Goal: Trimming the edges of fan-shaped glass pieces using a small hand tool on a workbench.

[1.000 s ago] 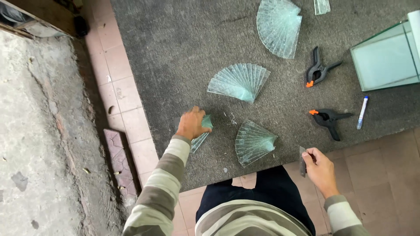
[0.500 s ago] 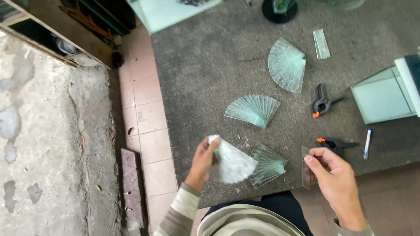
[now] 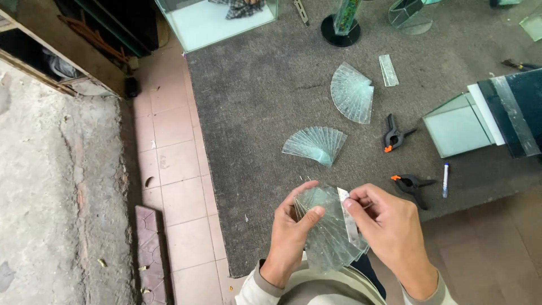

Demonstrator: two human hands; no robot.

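Both hands are now up close in front of the body w/ the glass between them. A sec ago the left hand (image 3: 293, 237) was down on the grey carpeted work surface (image 3: 254, 101), lifting a fan-shaped bundle of clear glass strips (image 3: 327, 237); half a sec ago it had the fan raised while the right hand (image 3: 389, 231) held off to the side w/ a small strip. Now the fan is off the carpet, held in the air near the chest: left thumb pressed on its face, the other left fingers curled behind it, so it's clamped. Right hand has come across; thumb & forefinger pinch a narrow clear glass strip (image 3: 347, 217) laid over the fan's right part, touching it. Reads as fitting or adding that strip to the fan, though I can't tell if it's going in or coming out. Also the view has shifted, so more of the bench shows. Lying on the carpet, well apart from the hands: a second fan of glass strips (image 3: 316, 144), a third, rounder glass fan (image 3: 353, 93), a loose short glass strip (image 3: 388, 70), two black spring clamps w/ orange tips (image 3: 395, 135) (image 3: 412, 183), a white marker pen (image 3: 445, 179), & a glass tank (image 3: 214, 20) at the far edge.
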